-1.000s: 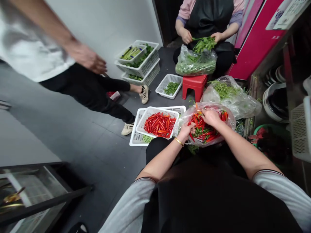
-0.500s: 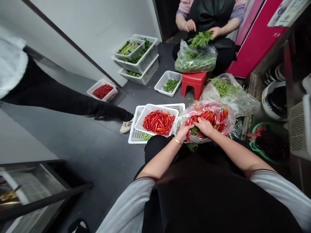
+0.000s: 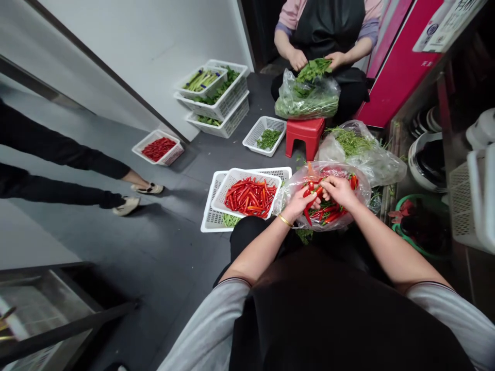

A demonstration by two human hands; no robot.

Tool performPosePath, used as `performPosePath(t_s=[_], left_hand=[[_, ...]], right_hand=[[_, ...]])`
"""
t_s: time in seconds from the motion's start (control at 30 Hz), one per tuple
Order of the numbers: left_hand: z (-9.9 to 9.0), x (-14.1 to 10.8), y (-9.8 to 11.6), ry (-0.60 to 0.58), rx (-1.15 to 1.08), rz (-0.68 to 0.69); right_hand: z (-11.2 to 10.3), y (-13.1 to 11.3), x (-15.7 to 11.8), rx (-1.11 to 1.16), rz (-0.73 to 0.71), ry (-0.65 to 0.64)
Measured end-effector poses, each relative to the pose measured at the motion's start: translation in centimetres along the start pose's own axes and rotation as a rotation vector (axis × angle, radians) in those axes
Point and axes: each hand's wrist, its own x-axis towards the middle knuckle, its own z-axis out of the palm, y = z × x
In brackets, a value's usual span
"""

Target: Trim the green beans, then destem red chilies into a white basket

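A clear plastic bag point(image 3: 361, 198) full of red chilies lies open at my lap. Over it, my left hand point(image 3: 299, 202), with a gold bangle at the wrist, is closed on red chilies point(image 3: 308, 211). My right hand point(image 3: 337, 189) is beside it, its fingers pinched at the stem end of a chili near the left fingertips. Left of the bag, a white basket point(image 3: 220, 193) holds a heap of red chilies point(image 3: 251, 196). It rests on a larger white basket point(image 3: 209, 219) with some green pieces in it.
Opposite, a person's hands point(image 3: 336, 59) hold leafy greens over a bag beside a red stool point(image 3: 305, 134). Stacked vegetable baskets point(image 3: 228, 123) stand by the wall. Another person's legs point(image 3: 77, 152) are at left. A green tub point(image 3: 402, 234) and shelving are at right.
My hands have risen a little from the bag's contents, the left now with chilies in its fingers. The person at left has stepped away leftward. The view has shifted slightly.
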Motion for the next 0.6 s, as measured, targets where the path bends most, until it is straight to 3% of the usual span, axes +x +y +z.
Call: performPosePath(t_s=[0.07,0.13,0.27,0.4,0.5,0.6], left_hand=[[0.0,-0.5,-0.7,0.038,0.011,-0.033],[0.2,-0.8,-1.5,0.075,0.057,-0.035],[1.2,-1.0,-3.1,0.207,0.097,-0.139],[0.5,-1.3,-3.2,0.357,0.115,-0.280],[-1.4,-1.3,-2.3,0.410,0.237,-0.224],[-2.6,-1.1,-1.5,0.401,0.301,-0.139]], right_hand=[[0.7,0.9,-0.2,0.064,0.054,-0.047],[1.4,1.6,-0.5,-0.020,0.064,-0.057],[2.2,2.1,-1.1,-0.723,-0.040,0.031],[2.2,2.2,-0.8,-1.259,0.062,-0.187],[3.2,2.6,-0.1,-1.415,0.008,-0.259],[5.0,3.2,0.9,-1.391,-0.090,-0.352]])
